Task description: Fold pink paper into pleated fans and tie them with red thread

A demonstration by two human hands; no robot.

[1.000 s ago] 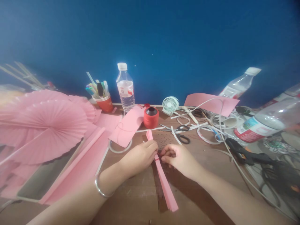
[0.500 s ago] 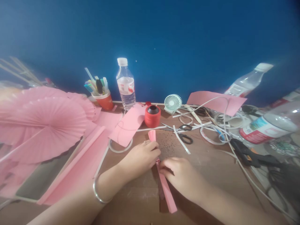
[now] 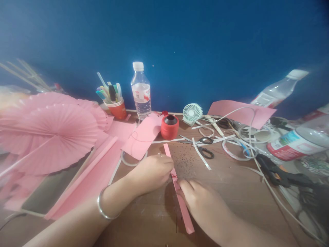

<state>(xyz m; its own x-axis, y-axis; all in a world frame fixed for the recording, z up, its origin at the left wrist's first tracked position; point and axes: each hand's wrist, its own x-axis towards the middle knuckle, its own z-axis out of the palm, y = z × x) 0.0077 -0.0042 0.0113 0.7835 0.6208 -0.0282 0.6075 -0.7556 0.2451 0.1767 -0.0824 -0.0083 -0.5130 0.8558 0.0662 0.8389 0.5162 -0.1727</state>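
Note:
A narrow folded strip of pink paper (image 3: 185, 218) runs lengthwise in front of me, with red thread (image 3: 174, 177) wound around its middle. My left hand (image 3: 154, 171), wearing a ring and a silver bangle, is closed on the strip above the thread. Below the thread, my right hand (image 3: 203, 200) pinches the same strip from its right side; some fingertips are hidden. Beyond them stands a spool of red thread (image 3: 170, 129). Black-handled scissors (image 3: 205, 152) lie to its right beside white paper strips (image 3: 202, 154).
Pink pleated paper rosettes (image 3: 55, 137) and pink sheets cover the left side. At the back stand a red cup of pens (image 3: 117, 109), a water bottle (image 3: 141, 92) and a small fan (image 3: 192, 114). On the right are cables, a glue gun (image 3: 280, 173) and a large bottle (image 3: 295, 144).
The strip's far end, fanned out before, now looks narrow and pressed together. My hands have drawn slightly apart, showing more of the thread. The whole view has shifted a little.

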